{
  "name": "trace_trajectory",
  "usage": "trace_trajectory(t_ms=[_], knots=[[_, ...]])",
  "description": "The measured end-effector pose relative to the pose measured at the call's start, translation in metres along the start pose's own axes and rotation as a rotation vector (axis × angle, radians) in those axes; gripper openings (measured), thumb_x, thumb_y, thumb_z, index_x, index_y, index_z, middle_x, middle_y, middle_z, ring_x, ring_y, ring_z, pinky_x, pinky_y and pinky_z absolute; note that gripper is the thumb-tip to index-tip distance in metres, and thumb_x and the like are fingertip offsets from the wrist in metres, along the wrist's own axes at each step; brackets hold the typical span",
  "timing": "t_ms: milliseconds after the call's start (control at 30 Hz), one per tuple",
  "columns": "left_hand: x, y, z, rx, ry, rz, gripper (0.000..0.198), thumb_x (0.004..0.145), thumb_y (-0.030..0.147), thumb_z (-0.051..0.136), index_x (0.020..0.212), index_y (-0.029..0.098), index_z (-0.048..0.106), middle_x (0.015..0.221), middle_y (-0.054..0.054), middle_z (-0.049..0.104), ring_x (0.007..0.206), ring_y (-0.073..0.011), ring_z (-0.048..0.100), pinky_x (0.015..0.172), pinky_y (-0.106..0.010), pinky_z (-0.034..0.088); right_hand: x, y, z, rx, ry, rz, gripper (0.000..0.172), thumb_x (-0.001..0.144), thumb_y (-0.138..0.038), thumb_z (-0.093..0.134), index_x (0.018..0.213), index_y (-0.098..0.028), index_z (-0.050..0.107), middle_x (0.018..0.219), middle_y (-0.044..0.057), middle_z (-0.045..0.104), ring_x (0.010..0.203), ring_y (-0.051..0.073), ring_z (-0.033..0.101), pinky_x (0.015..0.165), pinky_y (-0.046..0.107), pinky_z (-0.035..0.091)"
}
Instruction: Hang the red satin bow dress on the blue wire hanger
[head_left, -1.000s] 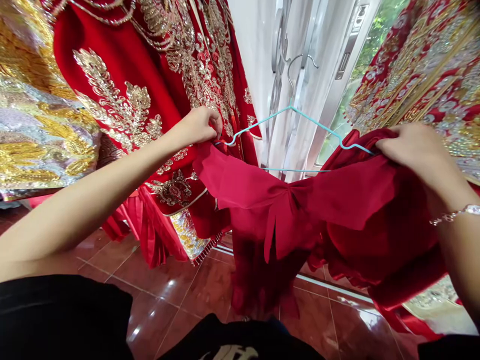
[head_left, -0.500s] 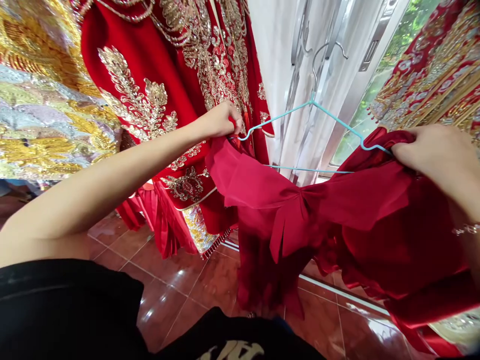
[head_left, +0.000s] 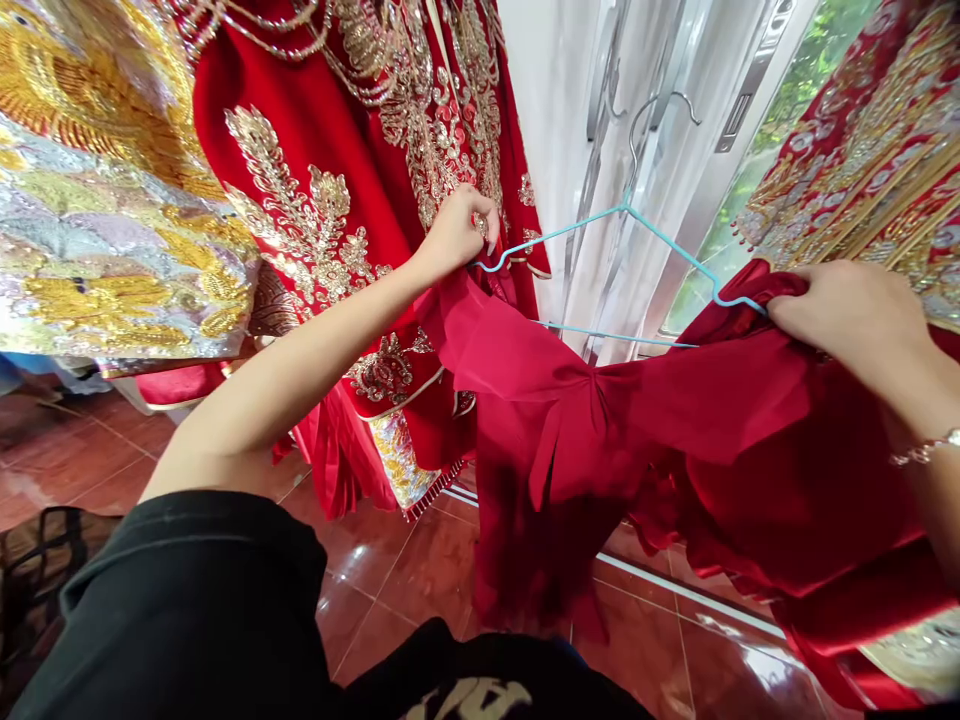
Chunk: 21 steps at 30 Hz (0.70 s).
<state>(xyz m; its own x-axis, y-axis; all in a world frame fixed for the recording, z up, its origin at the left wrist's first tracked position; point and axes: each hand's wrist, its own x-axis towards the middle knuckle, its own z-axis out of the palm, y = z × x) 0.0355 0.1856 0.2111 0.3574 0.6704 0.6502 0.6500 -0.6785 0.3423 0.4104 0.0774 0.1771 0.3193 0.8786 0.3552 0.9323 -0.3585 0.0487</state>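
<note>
My left hand [head_left: 456, 235] pinches the red cloth of a garment [head_left: 720, 440] at the left end of a light blue wire hanger [head_left: 555, 237]. My right hand [head_left: 847, 320] grips a bunched fold of the same garment at the hanger's right end. A red fabric bow [head_left: 577, 420] sits at the garment's middle, and its lower part hangs down. The hanger's hook [head_left: 645, 125] stands bare in front of a white curtain. A bracelet [head_left: 926, 448] circles my right wrist.
Red and gold embroidered robes hang close on both sides, including a gown [head_left: 300, 200] behind my left hand and another [head_left: 862, 150] at right. A gold and silver garment [head_left: 97, 230] hangs at far left. Below lies a glossy reddish tile floor [head_left: 390, 570]. A window [head_left: 720, 240] shows greenery.
The view has swung, shifting the hanger and robes to the right in the picture. My left hand has risen a little along the hanger's end, and both hands still hold the red garment.
</note>
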Motion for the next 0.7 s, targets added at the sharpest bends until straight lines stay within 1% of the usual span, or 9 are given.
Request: trace_trajectory(t_ms=[100, 200, 300, 367, 433, 500, 567, 633, 700], knots=[[0.003, -0.004, 0.003, 0.018, -0.022, 0.023, 0.024, 0.067, 0.001, 0.051, 0.052, 0.019, 0.053, 0.066, -0.004, 0.056, 0.098, -0.0224, 0.057, 0.097, -0.037, 0.044, -0.001, 0.0, 0.0, -0.039, -0.003, -0.005, 0.04, 0.086, -0.027, 0.049, 0.116, -0.011, 0.072, 0.109, 0.024, 0.068, 0.097, 0.031, 0.064, 0.066, 0.034, 0.034], [0.003, -0.008, 0.001, 0.051, -0.058, -0.09, 0.028, 0.067, 0.001, 0.047, 0.047, 0.02, 0.049, 0.05, 0.001, 0.044, 0.074, -0.0148, 0.053, 0.087, -0.031, 0.045, -0.001, 0.002, 0.002, -0.046, 0.013, -0.01, 0.043, 0.086, -0.028, 0.047, 0.117, -0.011, 0.071, 0.107, 0.024, 0.068, 0.093, 0.031, 0.063, 0.065, 0.034, 0.034], [-0.002, -0.016, -0.004, 0.072, -0.068, -0.224, 0.028, 0.067, 0.001, 0.044, 0.047, 0.019, 0.05, 0.044, 0.003, 0.039, 0.061, -0.0114, 0.044, 0.077, -0.027, 0.044, -0.001, 0.006, 0.004, -0.034, 0.045, -0.011, 0.039, 0.085, -0.029, 0.047, 0.11, -0.014, 0.072, 0.096, 0.02, 0.067, 0.085, 0.029, 0.06, 0.065, 0.034, 0.033], [-0.01, -0.02, -0.006, 0.09, -0.073, -0.286, 0.027, 0.065, 0.001, 0.043, 0.046, 0.018, 0.05, 0.043, 0.003, 0.038, 0.058, -0.0112, 0.041, 0.073, -0.027, 0.042, -0.005, 0.01, 0.005, 0.023, 0.072, 0.001, 0.028, 0.083, -0.027, 0.049, 0.096, -0.015, 0.071, 0.081, 0.014, 0.061, 0.074, 0.023, 0.053, 0.065, 0.033, 0.032], [-0.021, -0.024, -0.007, 0.094, -0.08, -0.322, 0.025, 0.062, 0.001, 0.042, 0.045, 0.018, 0.048, 0.043, 0.002, 0.036, 0.056, -0.0111, 0.039, 0.071, -0.028, 0.041, -0.01, 0.013, 0.008, 0.164, 0.116, 0.021, 0.013, 0.082, -0.023, 0.053, 0.08, -0.017, 0.064, 0.066, 0.005, 0.049, 0.063, 0.016, 0.039, 0.064, 0.032, 0.03], [-0.034, -0.026, -0.008, 0.076, -0.072, -0.33, 0.023, 0.059, 0.002, 0.042, 0.043, 0.019, 0.044, 0.045, 0.002, 0.037, 0.055, -0.011, 0.037, 0.07, -0.029, 0.041, -0.015, 0.016, 0.016, 0.377, 0.17, 0.067, 0.01, 0.08, -0.019, 0.057, 0.07, -0.019, 0.055, 0.06, 0.0, 0.04, 0.058, 0.012, 0.031, 0.062, 0.031, 0.029], [-0.046, -0.027, -0.009, 0.049, -0.048, -0.314, 0.022, 0.057, 0.003, 0.042, 0.043, 0.019, 0.043, 0.047, 0.002, 0.038, 0.056, -0.0115, 0.037, 0.071, -0.03, 0.041, -0.016, 0.019, 0.031, 0.649, 0.268, 0.161, 0.016, 0.073, -0.014, 0.061, 0.066, -0.02, 0.048, 0.059, -0.002, 0.04, 0.056, 0.01, 0.033, 0.061, 0.031, 0.031], [-0.055, -0.027, -0.011, 0.031, -0.015, -0.294, 0.021, 0.055, 0.003, 0.042, 0.044, 0.02, 0.044, 0.048, 0.002, 0.04, 0.057, -0.0125, 0.038, 0.072, -0.031, 0.042, -0.01, 0.022, 0.054, 0.961, 0.402, 0.29, 0.02, 0.064, -0.008, 0.058, 0.064, -0.021, 0.043, 0.06, -0.004, 0.041, 0.055, 0.009, 0.036, 0.058, 0.029, 0.032], [-0.061, -0.029, -0.012, 0.026, 0.015, -0.305, 0.021, 0.054, 0.002, 0.042, 0.045, 0.02, 0.047, 0.047, 0.002, 0.041, 0.056, -0.0133, 0.039, 0.071, -0.031, 0.042, 0.001, 0.025, 0.079, 1.208, 0.528, 0.336, 0.021, 0.06, -0.008, 0.051, 0.064, -0.023, 0.036, 0.061, -0.005, 0.037, 0.053, 0.008, 0.036, 0.055, 0.028, 0.033]])
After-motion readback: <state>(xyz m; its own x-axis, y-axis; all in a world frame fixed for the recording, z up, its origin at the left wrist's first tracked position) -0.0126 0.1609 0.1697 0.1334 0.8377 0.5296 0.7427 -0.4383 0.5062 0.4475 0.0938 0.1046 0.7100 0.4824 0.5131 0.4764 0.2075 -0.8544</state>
